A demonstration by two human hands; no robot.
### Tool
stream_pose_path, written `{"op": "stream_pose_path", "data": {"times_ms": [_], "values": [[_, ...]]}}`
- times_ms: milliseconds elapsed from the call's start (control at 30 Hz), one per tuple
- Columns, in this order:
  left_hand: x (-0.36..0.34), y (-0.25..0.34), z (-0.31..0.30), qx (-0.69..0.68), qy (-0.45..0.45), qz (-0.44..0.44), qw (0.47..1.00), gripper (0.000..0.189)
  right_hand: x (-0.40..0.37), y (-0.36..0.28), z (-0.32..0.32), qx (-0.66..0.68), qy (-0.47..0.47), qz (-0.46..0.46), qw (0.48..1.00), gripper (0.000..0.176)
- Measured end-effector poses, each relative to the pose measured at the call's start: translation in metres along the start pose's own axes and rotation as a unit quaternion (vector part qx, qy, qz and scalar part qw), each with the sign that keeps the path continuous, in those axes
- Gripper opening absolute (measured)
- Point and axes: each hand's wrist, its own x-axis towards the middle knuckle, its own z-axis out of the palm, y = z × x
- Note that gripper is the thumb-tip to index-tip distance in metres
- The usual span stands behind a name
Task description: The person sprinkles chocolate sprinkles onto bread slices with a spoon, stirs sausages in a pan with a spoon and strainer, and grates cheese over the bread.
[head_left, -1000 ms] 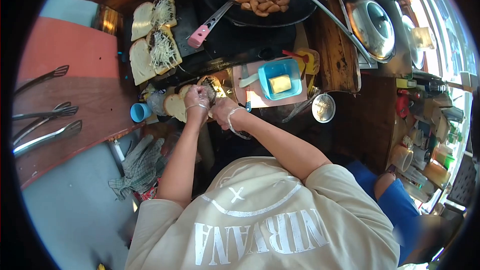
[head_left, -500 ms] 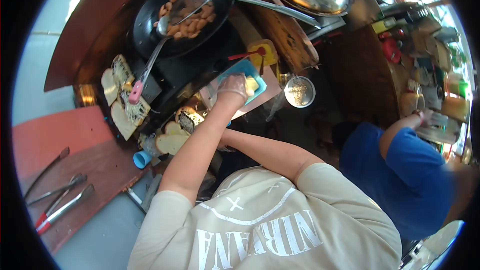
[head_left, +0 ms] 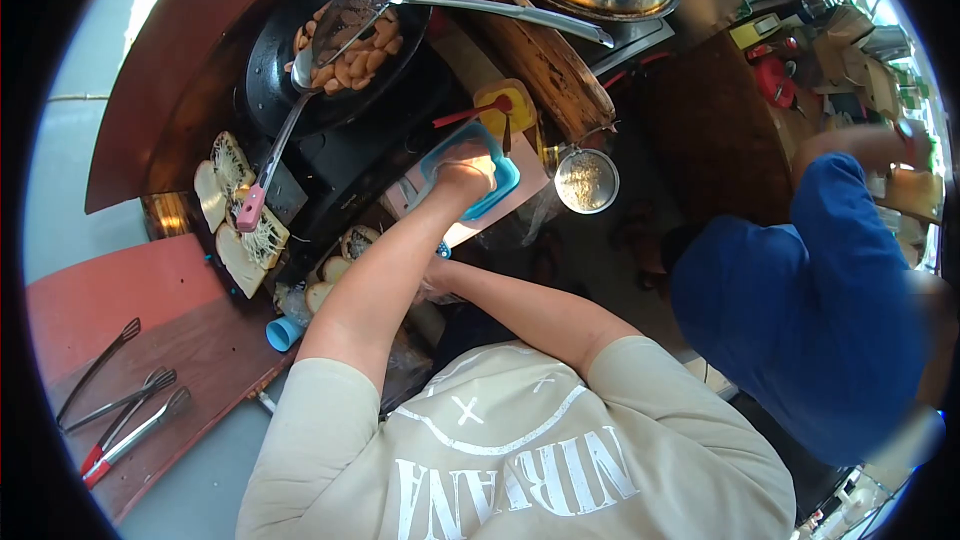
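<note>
My left hand point(head_left: 466, 164), in a clear plastic glove, reaches into a light-blue rectangular container point(head_left: 508, 180); its fingers are blurred and what they hold, if anything, does not show. Partly hidden behind my left forearm, my right hand point(head_left: 432, 282) is low beside some bread slices point(head_left: 318, 295), its fingers out of sight. Farther left lie bread slices with dark and pale shredded topping point(head_left: 262, 237). A yellow container point(head_left: 503, 100) with a red-handled utensil point(head_left: 462, 117) stands just beyond the blue one.
A black wok point(head_left: 265, 65) holds brown pieces, a strainer and a pink-handled utensil point(head_left: 252, 208). Right of the containers is a strainer bowl point(head_left: 587, 181). Tongs point(head_left: 150, 430) lie at lower left. A person in blue point(head_left: 800, 310) is at the right, near cluttered shelves.
My left hand has gone deeper into the blue container, and the pale piece seen in it is now hidden. The view has shifted slightly. The other person's arm has risen.
</note>
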Motion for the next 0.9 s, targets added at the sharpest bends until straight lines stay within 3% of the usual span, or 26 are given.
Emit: {"op": "stream_pose_path", "data": {"times_ms": [100, 233, 333, 433, 533, 600, 667, 733, 767, 800, 833, 900], "values": [[-0.002, -0.009, 0.007, -0.051, 0.026, -0.026, 0.998, 0.055, 0.009, 0.010, -0.003, -0.051, 0.015, -0.006, 0.999, 0.023], [-0.003, -0.020, 0.018, -0.068, 0.049, -0.006, 0.996, 0.054, 0.005, 0.013, -0.003, -0.131, 0.071, -0.014, 0.989, 0.017], [-0.005, -0.021, 0.022, -0.093, 0.076, -0.008, 0.993, 0.056, 0.002, 0.012, -0.009, -0.055, 0.015, 0.021, 0.998, 0.016], [-0.020, -0.019, 0.012, -0.110, 0.100, 0.029, 0.988, 0.038, 0.012, 0.027, -0.028, -0.106, 0.051, 0.025, 0.993, 0.021], [-0.019, -0.026, 0.020, -0.123, 0.095, 0.023, 0.988, 0.048, 0.030, 0.052, -0.053, -0.039, 0.041, 0.036, 0.998, 0.026], [-0.021, -0.028, 0.020, -0.134, 0.131, -0.001, 0.982, 0.040, 0.023, 0.048, -0.058, -0.077, 0.069, 0.049, 0.993, 0.029], [-0.029, -0.028, 0.008, -0.212, 0.105, -0.037, 0.971, 0.035, 0.018, 0.041, -0.064, -0.070, 0.081, 0.076, 0.991, 0.030], [-0.041, -0.031, 0.001, -0.231, 0.140, -0.054, 0.961, 0.032, 0.022, 0.042, -0.069, -0.016, 0.045, 0.060, 0.997, 0.029], [-0.050, -0.035, -0.001, -0.306, 0.185, -0.051, 0.933, 0.034, 0.025, 0.042, -0.071, 0.000, 0.033, 0.056, 0.998, 0.028], [-0.060, -0.039, -0.005, -0.378, 0.229, -0.048, 0.896, 0.036, 0.029, 0.044, -0.074, 0.017, 0.100, 0.075, 0.992, 0.021], [-0.070, -0.043, -0.008, -0.380, 0.236, -0.053, 0.893, 0.036, 0.032, 0.044, -0.078, 0.021, 0.133, 0.088, 0.987, 0.017], [-0.094, -0.054, -0.011, -0.467, 0.279, -0.047, 0.838, 0.041, 0.029, 0.036, -0.071, -0.021, 0.168, 0.107, 0.980, 0.013]]}}
